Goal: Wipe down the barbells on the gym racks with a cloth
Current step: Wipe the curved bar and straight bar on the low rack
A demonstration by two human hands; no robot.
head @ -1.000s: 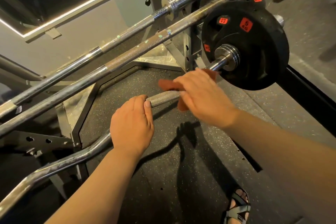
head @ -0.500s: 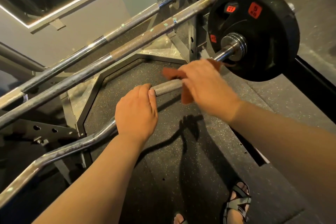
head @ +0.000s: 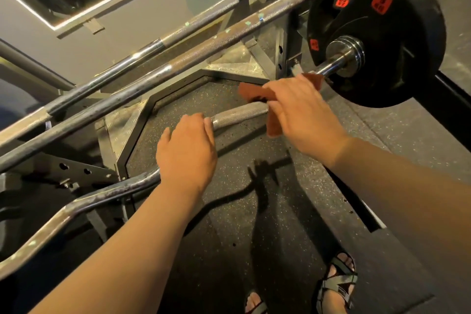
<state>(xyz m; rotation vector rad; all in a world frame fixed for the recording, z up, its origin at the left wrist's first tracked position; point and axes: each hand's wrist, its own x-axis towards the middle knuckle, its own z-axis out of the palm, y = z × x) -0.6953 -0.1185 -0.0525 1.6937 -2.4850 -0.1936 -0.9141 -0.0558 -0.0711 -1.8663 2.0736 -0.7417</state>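
1. Three steel bars are lying across a grey steel rack (head: 280, 58). The nearest is a bent chrome curl bar (head: 239, 113), and it is carrying a black round weight plate with red labels (head: 377, 33) at its right end.
2. The left hand (head: 187, 150) is gripping the bent chrome curl bar just left of its knurled section, with the fingers (head: 196, 120) curled together over the top.
3. The right hand (head: 303, 115) is holding a rust-red cloth (head: 272, 122) against the same bar, between the knurling and the plate. Its fingers are closing round the cloth, whose ends are sticking out above and hanging below the hand.
4. Two long straight barbells are sitting higher and farther back, a worn one nearer (head: 204, 51) and a shinier one behind it (head: 204, 20).
5. A black speckled rubber floor (head: 254, 224) is spreading out below, showing the shadows of the bar and hands and meeting a steel tread-plate base (head: 229, 66).
6. A grey strapped sandal (head: 336, 283) is standing on that floor at the lower right.
7. A pale grey wall (head: 76, 53) is rising behind the rack, and a thin glowing light strip (head: 102, 4) is running along it.
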